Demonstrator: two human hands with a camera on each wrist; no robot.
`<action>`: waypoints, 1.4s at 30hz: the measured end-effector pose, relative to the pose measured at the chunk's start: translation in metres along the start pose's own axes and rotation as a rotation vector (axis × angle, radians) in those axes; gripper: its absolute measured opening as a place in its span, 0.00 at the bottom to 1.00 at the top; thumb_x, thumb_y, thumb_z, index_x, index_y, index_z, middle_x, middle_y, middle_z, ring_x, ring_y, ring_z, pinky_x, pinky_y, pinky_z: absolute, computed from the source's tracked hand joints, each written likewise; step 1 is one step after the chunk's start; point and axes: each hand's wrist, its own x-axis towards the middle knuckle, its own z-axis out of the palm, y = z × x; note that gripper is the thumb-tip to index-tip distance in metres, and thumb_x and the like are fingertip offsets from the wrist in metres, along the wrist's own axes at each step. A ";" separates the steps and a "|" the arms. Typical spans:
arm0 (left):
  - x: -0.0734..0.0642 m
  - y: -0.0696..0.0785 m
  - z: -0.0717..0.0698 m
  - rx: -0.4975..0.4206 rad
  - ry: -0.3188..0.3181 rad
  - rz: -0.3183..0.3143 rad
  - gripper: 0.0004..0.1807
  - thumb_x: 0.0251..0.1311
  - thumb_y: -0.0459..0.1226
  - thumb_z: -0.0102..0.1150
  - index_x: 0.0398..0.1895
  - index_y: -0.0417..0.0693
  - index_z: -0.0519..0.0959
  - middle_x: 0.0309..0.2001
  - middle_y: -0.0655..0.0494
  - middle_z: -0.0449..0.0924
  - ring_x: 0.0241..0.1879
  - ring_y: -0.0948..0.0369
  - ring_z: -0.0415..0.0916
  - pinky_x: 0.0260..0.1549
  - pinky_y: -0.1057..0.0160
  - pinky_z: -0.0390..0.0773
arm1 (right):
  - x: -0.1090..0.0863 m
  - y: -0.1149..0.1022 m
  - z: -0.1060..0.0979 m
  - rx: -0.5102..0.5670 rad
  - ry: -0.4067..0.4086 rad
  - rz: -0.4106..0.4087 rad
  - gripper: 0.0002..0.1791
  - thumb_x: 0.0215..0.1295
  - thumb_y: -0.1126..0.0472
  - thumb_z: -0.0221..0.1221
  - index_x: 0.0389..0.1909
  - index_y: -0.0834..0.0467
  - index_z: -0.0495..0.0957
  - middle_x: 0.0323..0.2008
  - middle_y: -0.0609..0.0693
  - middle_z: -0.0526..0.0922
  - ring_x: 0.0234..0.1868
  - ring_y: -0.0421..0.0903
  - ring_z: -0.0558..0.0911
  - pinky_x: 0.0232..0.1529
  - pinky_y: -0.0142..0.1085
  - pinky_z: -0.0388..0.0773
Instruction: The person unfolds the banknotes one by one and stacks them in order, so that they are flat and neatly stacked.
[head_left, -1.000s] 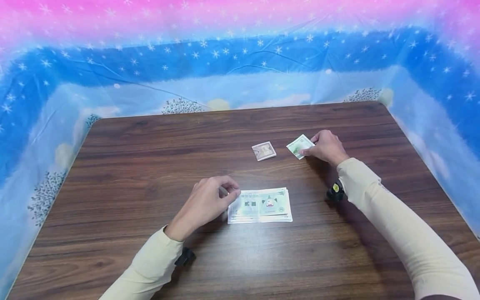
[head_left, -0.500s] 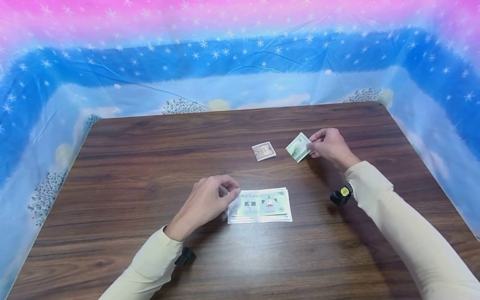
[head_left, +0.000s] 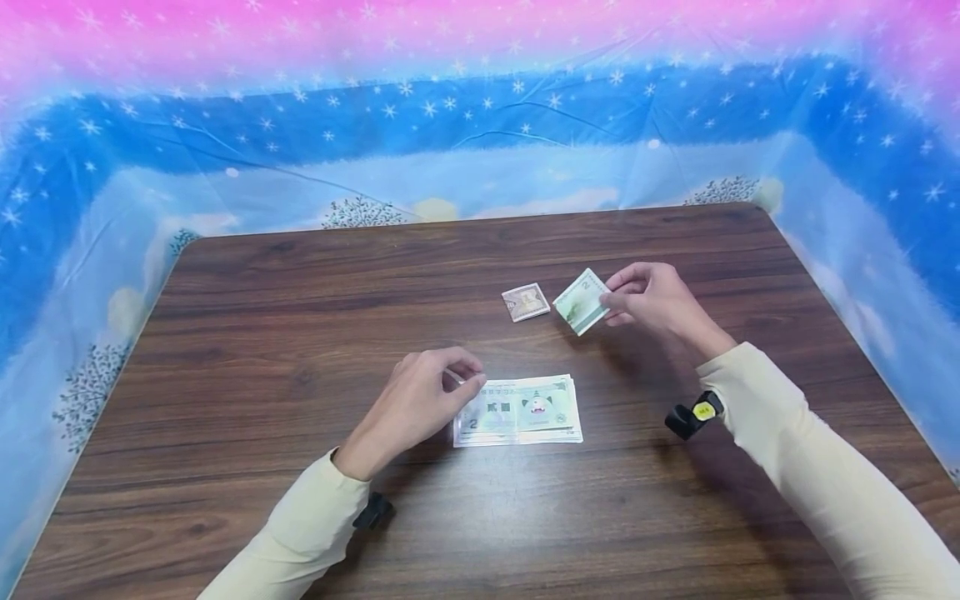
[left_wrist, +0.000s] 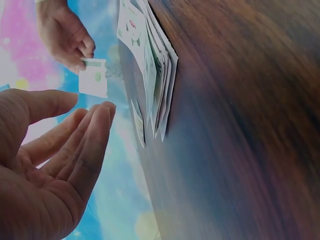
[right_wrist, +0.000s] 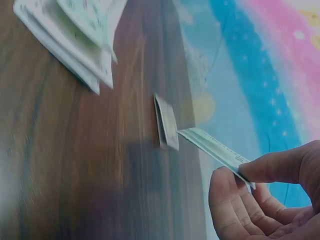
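My right hand [head_left: 663, 304] pinches a folded green banknote [head_left: 581, 302] marked 2 between thumb and fingers, raised over the table. In the right wrist view the banknote [right_wrist: 215, 147] shows its thin folded edge. Just left of it a folded brownish banknote [head_left: 526, 302] lies on the wood. Nearer to me is a stack of pale green banknotes [head_left: 536, 412], the top one bearing a cartoon face. My left hand [head_left: 420, 404] hovers at the stack's left end; in the left wrist view its thumb and fingers [left_wrist: 92, 150] are apart with nothing between them.
The dark wood-grain table [head_left: 262, 358] carries all the notes. A blue and pink snowflake cloth [head_left: 450, 108] surrounds its far and side edges. Black wrist cameras [head_left: 693, 415] sit at both cuffs.
My right hand has lifted the green banknote and carried it slightly left and nearer, beside the brownish one. The left hand has barely moved.
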 end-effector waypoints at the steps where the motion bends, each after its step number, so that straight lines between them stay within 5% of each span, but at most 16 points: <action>1: 0.000 0.001 0.000 -0.008 -0.004 0.001 0.06 0.65 0.39 0.66 0.43 0.49 0.86 0.37 0.61 0.88 0.33 0.67 0.81 0.40 0.60 0.81 | -0.002 -0.001 0.003 0.017 -0.007 -0.008 0.15 0.68 0.71 0.60 0.51 0.75 0.71 0.40 0.62 0.83 0.32 0.47 0.87 0.46 0.45 0.85; 17: 0.004 0.013 0.006 -0.294 -0.049 0.036 0.13 0.67 0.39 0.65 0.51 0.44 0.85 0.46 0.56 0.87 0.41 0.63 0.86 0.41 0.65 0.84 | -0.029 -0.007 0.056 0.139 -0.097 -0.075 0.13 0.64 0.75 0.62 0.48 0.74 0.74 0.38 0.63 0.85 0.34 0.51 0.86 0.44 0.49 0.85; 30: 0.009 0.020 0.016 -0.323 -0.018 -0.001 0.21 0.70 0.39 0.61 0.63 0.41 0.79 0.60 0.48 0.80 0.52 0.56 0.83 0.48 0.62 0.82 | -0.041 -0.009 0.088 0.133 -0.183 -0.118 0.16 0.63 0.74 0.63 0.51 0.73 0.78 0.40 0.62 0.85 0.36 0.49 0.87 0.42 0.41 0.86; 36: 0.013 0.020 0.020 -0.483 0.008 -0.022 0.21 0.70 0.37 0.61 0.62 0.35 0.77 0.54 0.42 0.84 0.51 0.54 0.84 0.49 0.63 0.82 | -0.045 -0.010 0.095 0.085 -0.199 -0.177 0.16 0.61 0.72 0.66 0.50 0.69 0.80 0.45 0.62 0.86 0.43 0.54 0.88 0.43 0.41 0.85; 42: 0.015 0.020 0.022 -0.592 0.068 -0.115 0.20 0.67 0.37 0.65 0.58 0.34 0.80 0.48 0.40 0.86 0.46 0.52 0.86 0.43 0.61 0.84 | -0.047 -0.009 0.101 0.015 -0.198 -0.234 0.19 0.56 0.71 0.71 0.49 0.67 0.80 0.47 0.60 0.86 0.43 0.52 0.89 0.41 0.40 0.86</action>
